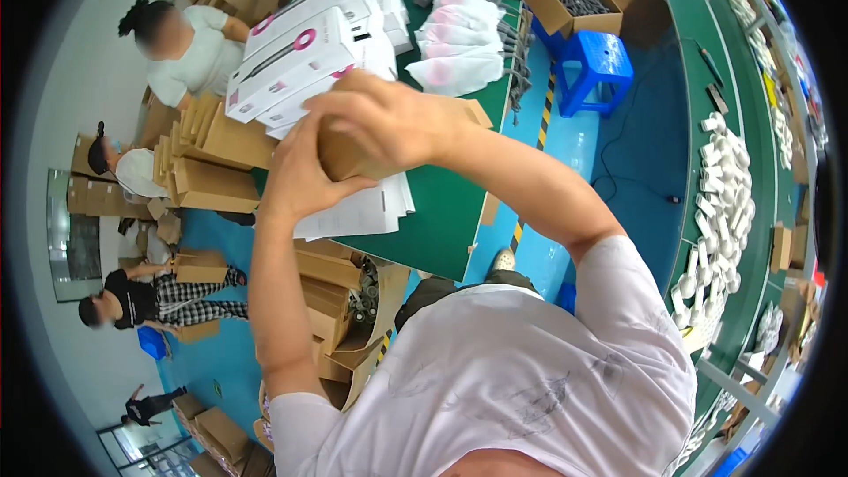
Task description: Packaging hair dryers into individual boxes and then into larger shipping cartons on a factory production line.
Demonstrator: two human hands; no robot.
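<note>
Between my two hands is a small brown cardboard box (340,152), held over the green worktable and partly hidden by my fingers. My left hand (299,168) grips its near left side, the thumb stretched along the lower edge. Curled over its top and right side is my right hand (389,122), slightly blurred. Just beyond my hands lies a stack of white boxes (296,57) with pink ring prints. Flat white cartons (353,216) rest under and in front of my left hand.
White-wrapped items (459,44) with grey cables lie to the right on the green table (442,234). Brown cartons (216,181) stand at the left. A blue stool (601,62) is at right, by a bench of white parts (720,203). Several people work at left.
</note>
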